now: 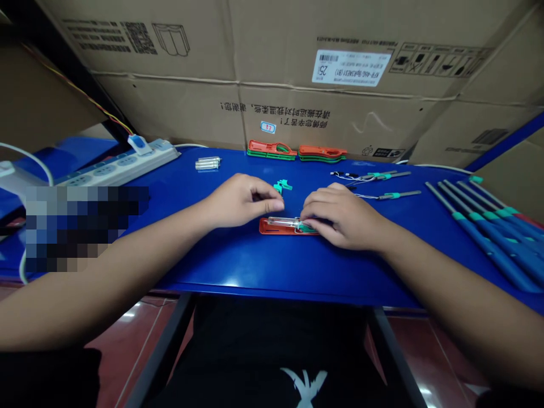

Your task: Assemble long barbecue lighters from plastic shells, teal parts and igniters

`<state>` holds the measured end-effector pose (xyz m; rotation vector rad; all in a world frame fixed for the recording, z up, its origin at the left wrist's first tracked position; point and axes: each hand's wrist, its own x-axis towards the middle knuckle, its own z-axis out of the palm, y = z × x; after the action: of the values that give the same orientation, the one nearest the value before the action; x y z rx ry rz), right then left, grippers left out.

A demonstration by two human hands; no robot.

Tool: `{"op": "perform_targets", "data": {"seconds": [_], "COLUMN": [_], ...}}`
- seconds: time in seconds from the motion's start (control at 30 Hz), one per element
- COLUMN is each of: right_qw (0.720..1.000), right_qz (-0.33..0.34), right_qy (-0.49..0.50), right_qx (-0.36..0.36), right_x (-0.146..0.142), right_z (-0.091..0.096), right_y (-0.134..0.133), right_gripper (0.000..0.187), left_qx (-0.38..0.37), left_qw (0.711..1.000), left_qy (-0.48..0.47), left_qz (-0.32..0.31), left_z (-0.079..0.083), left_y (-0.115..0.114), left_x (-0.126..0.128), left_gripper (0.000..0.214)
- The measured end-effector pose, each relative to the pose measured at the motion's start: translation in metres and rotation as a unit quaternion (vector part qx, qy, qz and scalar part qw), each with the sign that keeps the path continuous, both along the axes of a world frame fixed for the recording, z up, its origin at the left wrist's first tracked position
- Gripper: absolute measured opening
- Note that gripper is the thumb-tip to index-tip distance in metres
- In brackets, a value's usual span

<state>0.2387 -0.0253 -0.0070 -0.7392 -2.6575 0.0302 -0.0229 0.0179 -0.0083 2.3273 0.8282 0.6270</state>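
An orange lighter half-shell [264, 229] lies on the blue table in front of me, with a clear fuel tank [283, 222] in it. A green part [306, 229] sits at the tank's right end. My right hand [340, 218] is closed over the right end of the shell, its fingertips at the tank and green part and hiding the rest. My left hand [249, 201] hovers just above and left of the shell, thumb and fingertips brought together. Anything between them is hidden. Small green plastic pieces [284, 185] show just behind its fingertips.
Stacked orange and green shells [272, 149] stand by the cardboard box [191, 107]. Several clear tanks [207, 163] lie back left, near a power strip [123, 164]. Wired metal rods [399, 195] lie to the right, then several blue lighters [497, 243]. The table's front edge is near me.
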Motion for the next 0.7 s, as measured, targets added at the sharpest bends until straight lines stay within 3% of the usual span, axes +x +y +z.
{"op": "perform_targets", "data": {"seconds": [0.07, 0.17, 0.33, 0.5, 0.6, 0.7], "right_qw": [1.000, 1.000, 1.000, 1.000, 1.000, 1.000], "right_qz": [-0.003, -0.007, -0.003, -0.002, -0.004, -0.010], "right_qy": [0.001, -0.002, 0.004, 0.005, -0.001, -0.011], "right_qx": [-0.006, -0.003, 0.007, 0.004, 0.003, 0.003], "right_x": [0.001, 0.000, -0.004, -0.006, -0.007, -0.008], "right_z": [0.000, -0.001, -0.006, -0.014, -0.016, -0.017], "right_y": [0.002, 0.002, 0.001, 0.002, 0.003, 0.004], "right_gripper": [0.018, 0.018, 0.018, 0.017, 0.019, 0.020], "left_qx": [0.009, 0.017, 0.021, -0.010, -0.081, -0.064], "left_qw": [0.999, 0.996, 0.994, 0.981, 0.976, 0.979], "left_qy": [0.004, 0.032, 0.071, 0.187, 0.194, 0.192], "left_qz": [0.053, 0.078, 0.083, 0.053, 0.054, 0.027], "left_z": [-0.002, -0.003, -0.001, 0.003, 0.004, 0.003], "left_y": [0.007, 0.011, 0.008, 0.007, 0.008, 0.004], "left_x": [-0.005, -0.007, -0.004, -0.007, -0.008, -0.006], "left_gripper": [0.039, 0.042, 0.043, 0.042, 0.041, 0.039]}}
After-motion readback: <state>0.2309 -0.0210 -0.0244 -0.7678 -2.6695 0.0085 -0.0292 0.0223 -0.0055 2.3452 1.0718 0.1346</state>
